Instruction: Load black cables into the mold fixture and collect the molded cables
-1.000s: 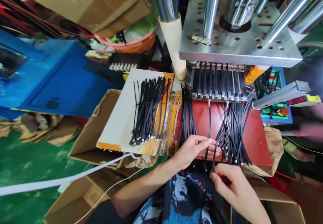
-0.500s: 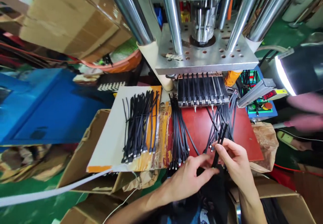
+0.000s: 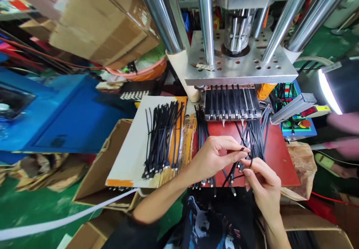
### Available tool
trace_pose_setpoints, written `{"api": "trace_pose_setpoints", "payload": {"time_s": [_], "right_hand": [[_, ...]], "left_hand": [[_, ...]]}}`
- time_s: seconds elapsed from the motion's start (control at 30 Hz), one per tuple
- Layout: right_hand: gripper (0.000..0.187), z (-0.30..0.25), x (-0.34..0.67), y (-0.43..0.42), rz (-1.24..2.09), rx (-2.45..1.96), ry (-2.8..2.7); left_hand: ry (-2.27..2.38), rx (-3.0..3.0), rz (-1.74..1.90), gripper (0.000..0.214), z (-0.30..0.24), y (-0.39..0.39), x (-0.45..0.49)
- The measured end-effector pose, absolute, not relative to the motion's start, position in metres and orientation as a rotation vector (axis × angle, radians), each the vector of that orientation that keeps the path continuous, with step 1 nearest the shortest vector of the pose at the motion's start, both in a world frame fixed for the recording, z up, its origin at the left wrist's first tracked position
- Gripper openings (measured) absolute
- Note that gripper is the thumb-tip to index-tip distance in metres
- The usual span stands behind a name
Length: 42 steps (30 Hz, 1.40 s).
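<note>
My left hand [image 3: 214, 156] and my right hand [image 3: 260, 181] meet over a red plate [image 3: 280, 155] in front of a metal press [image 3: 241, 67]. Both pinch a thin black cable [image 3: 235, 168] whose plug end hangs toward me. A loose bunch of black cables [image 3: 256, 135] fans out just behind my right hand. Another bundle [image 3: 202, 133] lies left of my left hand. The press's mould [image 3: 231, 105] holds a row of cables in slots.
A white board [image 3: 131, 155] at the left carries a pile of finished black cables [image 3: 162, 140] over an open cardboard box [image 3: 98, 166]. A blue machine [image 3: 56, 114] is far left. A control panel [image 3: 298, 123] and a lamp [image 3: 336, 86] are at the right.
My left hand rose from the plate's front edge to the cable bunch. My right hand dropped slightly. Both now pinch one cable between them. The view shifted a little.
</note>
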State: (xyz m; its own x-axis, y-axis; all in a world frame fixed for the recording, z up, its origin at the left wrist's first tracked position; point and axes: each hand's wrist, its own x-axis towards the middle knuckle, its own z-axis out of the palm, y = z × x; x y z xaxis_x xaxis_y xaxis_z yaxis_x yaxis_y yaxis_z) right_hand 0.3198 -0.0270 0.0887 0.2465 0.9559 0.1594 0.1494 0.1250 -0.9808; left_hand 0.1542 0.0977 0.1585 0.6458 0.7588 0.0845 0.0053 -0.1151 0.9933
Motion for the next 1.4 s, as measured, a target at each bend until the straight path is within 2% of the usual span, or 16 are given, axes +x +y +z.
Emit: {"api": "trace_pose_setpoints", "payload": {"time_s": [0.1,0.2,0.37,0.47,0.67,0.8,0.9,1.0,1.13,1.27,1.4], "right_hand": [[0.021,0.088,0.314,-0.022,0.791,-1.303,-1.139],[0.008,0.089,0.307,-0.013,0.801,-1.305,-1.187],[0.018,0.093,0.303,0.004,0.890,-1.299,-1.153],[0.031,0.087,0.299,0.009,0.961,-1.348,-1.124],[0.047,0.082,0.313,0.002,1.561,-1.404,-1.233],[0.046,0.122,0.378,0.040,1.275,-1.503,-1.579],[0.052,0.144,0.426,0.100,0.977,-1.566,-1.630],[0.047,0.141,0.447,0.161,0.943,-1.520,-1.649],[0.054,0.125,0.447,0.213,1.014,-1.386,-1.745],[0.055,0.117,0.443,0.228,1.007,-1.392,-1.828],[0.051,0.107,0.443,0.229,0.818,-1.459,-1.794]], "left_hand": [[0.642,1.497,0.692,0.019,0.157,0.103,0.150],[0.626,1.461,0.684,0.023,0.158,0.109,0.150],[0.619,1.450,0.656,0.022,0.158,0.113,0.152],[0.640,1.515,0.663,0.019,0.157,0.125,0.159],[0.878,1.938,0.920,0.036,0.144,0.198,0.194],[1.033,2.305,0.876,0.028,0.126,0.243,0.227],[1.239,2.304,0.875,0.023,0.112,0.259,0.243],[1.319,2.239,0.984,0.014,0.101,0.258,0.243],[0.898,2.473,1.014,0.041,0.094,0.236,0.218],[0.369,2.915,0.729,0.036,0.094,0.220,0.197],[0.454,3.055,0.597,0.035,0.097,0.214,0.201]]}}
